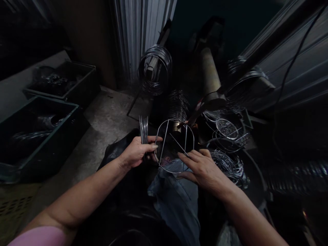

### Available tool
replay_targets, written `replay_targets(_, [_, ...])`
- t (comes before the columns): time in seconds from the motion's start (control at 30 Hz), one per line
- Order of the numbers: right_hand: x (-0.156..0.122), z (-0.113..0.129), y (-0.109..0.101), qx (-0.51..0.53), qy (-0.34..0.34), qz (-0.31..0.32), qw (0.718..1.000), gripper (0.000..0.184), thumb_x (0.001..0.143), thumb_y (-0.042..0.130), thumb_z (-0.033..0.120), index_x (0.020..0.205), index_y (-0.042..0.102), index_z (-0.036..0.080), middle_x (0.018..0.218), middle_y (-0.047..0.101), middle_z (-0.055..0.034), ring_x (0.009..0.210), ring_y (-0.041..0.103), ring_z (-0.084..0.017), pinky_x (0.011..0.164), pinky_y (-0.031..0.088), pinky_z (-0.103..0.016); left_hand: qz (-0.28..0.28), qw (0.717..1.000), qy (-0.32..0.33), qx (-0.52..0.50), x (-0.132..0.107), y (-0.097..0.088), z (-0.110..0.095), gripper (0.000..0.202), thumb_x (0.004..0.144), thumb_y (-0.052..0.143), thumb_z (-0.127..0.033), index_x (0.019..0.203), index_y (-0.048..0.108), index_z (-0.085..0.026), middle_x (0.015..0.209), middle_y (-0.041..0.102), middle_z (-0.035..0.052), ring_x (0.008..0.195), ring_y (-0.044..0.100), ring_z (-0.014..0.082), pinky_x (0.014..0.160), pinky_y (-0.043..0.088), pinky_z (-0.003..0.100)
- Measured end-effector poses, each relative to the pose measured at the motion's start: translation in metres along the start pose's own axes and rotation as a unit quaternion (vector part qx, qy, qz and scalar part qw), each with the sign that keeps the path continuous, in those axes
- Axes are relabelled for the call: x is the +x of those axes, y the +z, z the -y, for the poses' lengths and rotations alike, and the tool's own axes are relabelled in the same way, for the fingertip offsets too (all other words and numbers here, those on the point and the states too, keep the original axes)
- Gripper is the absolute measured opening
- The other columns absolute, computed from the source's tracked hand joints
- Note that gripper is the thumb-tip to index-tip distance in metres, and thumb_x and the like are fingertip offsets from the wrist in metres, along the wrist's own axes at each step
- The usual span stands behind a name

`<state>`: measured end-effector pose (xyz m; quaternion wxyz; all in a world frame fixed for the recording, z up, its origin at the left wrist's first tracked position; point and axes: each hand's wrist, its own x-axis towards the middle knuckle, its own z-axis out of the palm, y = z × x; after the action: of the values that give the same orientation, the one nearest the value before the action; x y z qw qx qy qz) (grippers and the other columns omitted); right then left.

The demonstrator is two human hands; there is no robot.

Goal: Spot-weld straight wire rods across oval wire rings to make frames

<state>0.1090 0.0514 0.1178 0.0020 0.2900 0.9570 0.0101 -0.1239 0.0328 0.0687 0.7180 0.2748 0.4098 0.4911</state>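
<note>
My left hand is closed around an upright bundle of thin metal wire rods. Its thumb and forefinger reach the left side of a round wire ring, which has two straight crossbars inside it. My right hand is at the ring's lower right, its fingertips closed on the end of a short slanting wire rod. The palm side of that hand is hidden. Just behind the ring is a brass-coloured cylinder end, with dark coiled windings behind it.
To the right, wire rings and a heap of bent wire pieces lie close to my right hand. A wire coil hangs ahead, beside a thick metal cylinder. Green crates stand at left. Blue cloth covers my lap.
</note>
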Motion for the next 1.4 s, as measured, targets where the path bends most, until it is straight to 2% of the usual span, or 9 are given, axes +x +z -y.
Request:
replay_targets(0.37, [-0.008, 0.016, -0.023, -0.008, 0.007, -0.036, 0.999, 0.037, 0.086, 0.049, 0.035, 0.116, 0.052, 0.015, 0.092, 0.064, -0.0076, 0.085, 0.054, -0.019, 0.082, 0.029, -0.037, -0.023, 0.997, 0.002, -0.071, -0.001, -0.008, 0.016, 0.032, 0.074, 0.06, -0.021, 0.105, 0.061, -0.013, 0.067, 0.059, 0.0028, 0.052, 0.059, 0.0113, 0.045, 0.04, 0.02])
replay_targets(0.57, [0.069, 0.04, -0.032, -0.087, -0.074, -0.06, 0.992, 0.037, 0.088, 0.041, 0.022, 0.124, 0.046, 0.016, 0.116, 0.058, -0.0089, 0.092, 0.048, -0.021, 0.073, 0.028, -0.035, -0.057, 0.99, -0.035, -0.122, -0.008, -0.018, 0.061, 0.03, 0.071, 0.06, -0.012, 0.101, 0.059, -0.011, 0.07, 0.059, 0.0038, 0.053, 0.058, 0.0113, 0.044, 0.038, 0.019])
replay_targets(0.73, [0.115, 0.046, -0.025, -0.108, -0.116, 0.044, 0.986, 0.012, 0.08, 0.051, 0.017, 0.079, 0.063, 0.016, 0.069, 0.064, -0.0054, 0.077, 0.051, -0.019, 0.067, 0.029, -0.032, -0.075, 0.988, -0.037, -0.129, -0.02, -0.025, 0.072, 0.03, 0.07, 0.063, -0.018, 0.099, 0.062, -0.011, 0.075, 0.061, 0.0059, 0.062, 0.062, 0.0144, 0.049, 0.042, 0.02])
replay_targets(0.83, [0.087, 0.042, -0.025, 0.003, 0.018, -0.023, 1.0, 0.014, 0.08, 0.051, 0.021, 0.073, 0.062, 0.017, 0.065, 0.061, -0.0041, 0.069, 0.052, -0.016, 0.063, 0.031, -0.029, -0.064, 0.985, -0.032, -0.157, -0.026, -0.032, 0.061, 0.038, 0.076, 0.057, -0.039, 0.101, 0.063, -0.01, 0.078, 0.062, 0.0071, 0.068, 0.062, 0.0159, 0.055, 0.044, 0.022])
replay_targets(0.93, [0.043, 0.033, -0.01, 0.278, 0.215, -0.107, 0.93, 0.024, 0.083, 0.047, 0.033, 0.071, 0.061, 0.017, 0.06, 0.057, -0.0007, 0.059, 0.05, -0.013, 0.056, 0.034, -0.024, -0.034, 0.983, -0.025, -0.177, -0.029, -0.034, 0.047, 0.057, 0.074, 0.05, -0.057, 0.1, 0.063, -0.009, 0.075, 0.062, 0.0073, 0.064, 0.061, 0.0159, 0.055, 0.045, 0.023])
replay_targets(1.07, [0.007, 0.027, 0.028, 0.565, 0.359, -0.164, 0.724, 0.027, 0.075, 0.058, 0.041, 0.067, 0.06, 0.015, 0.05, 0.047, 0.0034, 0.044, 0.038, -0.007, 0.044, 0.029, -0.021, -0.049, 0.996, -0.014, -0.071, -0.026, -0.026, 0.037, 0.043, 0.064, 0.071, -0.033, 0.1, 0.064, -0.011, 0.068, 0.063, 0.0035, 0.057, 0.058, 0.0114, 0.053, 0.045, 0.021])
replay_targets(1.13, [0.003, 0.026, 0.041, 0.626, 0.383, -0.188, 0.653, 0.027, 0.072, 0.061, 0.042, 0.068, 0.061, 0.015, 0.049, 0.048, 0.0042, 0.04, 0.033, -0.005, 0.041, 0.026, -0.02, -0.051, 0.999, -0.015, -0.01, -0.022, -0.019, 0.037, 0.042, 0.06, 0.073, -0.021, 0.101, 0.064, -0.012, 0.07, 0.065, 0.0041, 0.057, 0.058, 0.0114, 0.054, 0.047, 0.022])
replay_targets(1.23, [0.006, 0.024, 0.046, 0.635, 0.396, -0.201, 0.632, 0.026, 0.068, 0.066, 0.041, 0.066, 0.062, 0.015, 0.048, 0.049, 0.0046, 0.04, 0.035, -0.005, 0.041, 0.026, -0.019, -0.053, 0.998, -0.024, 0.021, -0.017, -0.011, 0.039, 0.039, 0.062, 0.071, -0.021, 0.1, 0.065, -0.011, 0.07, 0.066, 0.0057, 0.056, 0.058, 0.0124, 0.053, 0.048, 0.024])
replay_targets(1.4, [0.017, 0.01, 0.035, 0.57, 0.41, -0.193, 0.686, 0.028, 0.063, 0.071, 0.038, 0.057, 0.059, 0.014, 0.046, 0.05, 0.0045, 0.043, 0.041, -0.006, 0.042, 0.03, -0.018, -0.066, 0.997, -0.022, 0.017, -0.007, -0.002, 0.036, 0.038, 0.062, 0.071, -0.02, 0.098, 0.065, -0.01, 0.064, 0.065, 0.004, 0.053, 0.058, 0.0117, 0.051, 0.048, 0.024])
